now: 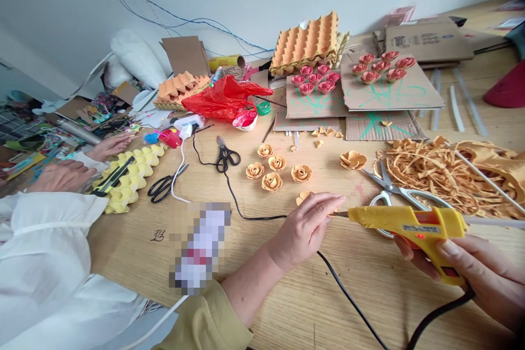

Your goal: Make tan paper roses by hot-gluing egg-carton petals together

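Observation:
My right hand [479, 273] is wrapped round the grip of a yellow hot glue gun [406, 223], its red light lit and a glue stick coming out of the back. The nozzle points left at the fingertips of my left hand [301, 229]. Those fingers are pressed together, and whatever they hold is hidden behind them. Just past my left hand, a tan paper flower [304, 197] shows in part. Several finished tan flowers [271, 181] stand in a group beyond, and a wider one [353, 160] sits apart to the right.
White-handled scissors [389, 188] lie by a heap of tan strips [426, 175]. Black scissors [225, 154] and a black cord [246, 217] are mid-table. Pink flowers [315, 77] stand on cardboard [314, 106]. At left, a co-worker's hands [61, 178] rest by a yellow egg tray [131, 175].

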Action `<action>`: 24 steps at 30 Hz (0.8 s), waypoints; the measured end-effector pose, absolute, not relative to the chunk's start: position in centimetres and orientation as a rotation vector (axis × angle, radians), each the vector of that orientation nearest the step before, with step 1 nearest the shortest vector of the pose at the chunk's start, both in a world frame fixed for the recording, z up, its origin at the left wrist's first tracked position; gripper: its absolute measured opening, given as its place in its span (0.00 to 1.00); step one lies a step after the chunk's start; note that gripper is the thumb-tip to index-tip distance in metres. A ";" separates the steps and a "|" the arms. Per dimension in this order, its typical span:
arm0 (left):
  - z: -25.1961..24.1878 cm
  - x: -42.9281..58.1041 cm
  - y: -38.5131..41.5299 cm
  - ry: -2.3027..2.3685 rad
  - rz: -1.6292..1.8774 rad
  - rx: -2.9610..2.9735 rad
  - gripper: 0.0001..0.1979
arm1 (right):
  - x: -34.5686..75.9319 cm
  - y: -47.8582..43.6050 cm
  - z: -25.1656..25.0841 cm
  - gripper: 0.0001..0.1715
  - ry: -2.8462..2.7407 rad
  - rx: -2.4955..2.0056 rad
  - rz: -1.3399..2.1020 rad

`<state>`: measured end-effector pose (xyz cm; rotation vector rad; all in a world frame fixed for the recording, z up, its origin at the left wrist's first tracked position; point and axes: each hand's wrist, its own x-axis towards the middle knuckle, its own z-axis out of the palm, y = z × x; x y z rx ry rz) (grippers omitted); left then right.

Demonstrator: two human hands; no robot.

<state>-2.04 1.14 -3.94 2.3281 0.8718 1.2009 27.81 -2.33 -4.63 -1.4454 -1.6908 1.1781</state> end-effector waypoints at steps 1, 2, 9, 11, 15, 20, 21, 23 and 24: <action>-3.9 -2.0 1.1 0.876 1.197 2.331 0.24 | 27.7 -2.4 -4.5 0.26 -1.694 -1.440 1.163; -3.9 -2.0 1.1 0.881 1.197 2.334 0.24 | 27.6 -2.4 -4.3 0.26 -1.693 -1.438 1.153; -3.7 -2.0 1.0 0.891 1.208 2.356 0.24 | 27.9 -2.2 -4.8 0.28 -1.660 -1.502 1.227; -3.6 -2.0 1.0 0.900 1.205 2.363 0.24 | 28.1 -2.1 -4.9 0.28 -1.638 -1.527 1.243; -3.6 -2.0 1.1 0.920 1.228 2.388 0.24 | 28.4 -2.2 -5.0 0.27 -1.641 -1.519 1.272; -3.6 -1.9 1.1 0.956 1.253 2.379 0.23 | 28.3 -2.0 -4.9 0.28 -1.663 -1.503 1.278; -3.6 -1.9 1.0 0.976 1.250 2.374 0.23 | 28.3 -1.9 -4.9 0.28 -1.670 -1.503 1.284; -3.6 -1.8 1.0 1.024 1.247 2.362 0.22 | 28.1 -1.9 -4.7 0.27 -1.650 -1.506 1.276; -3.6 -1.8 1.0 1.042 1.249 2.355 0.22 | 28.0 -1.9 -4.5 0.26 -1.625 -1.498 1.276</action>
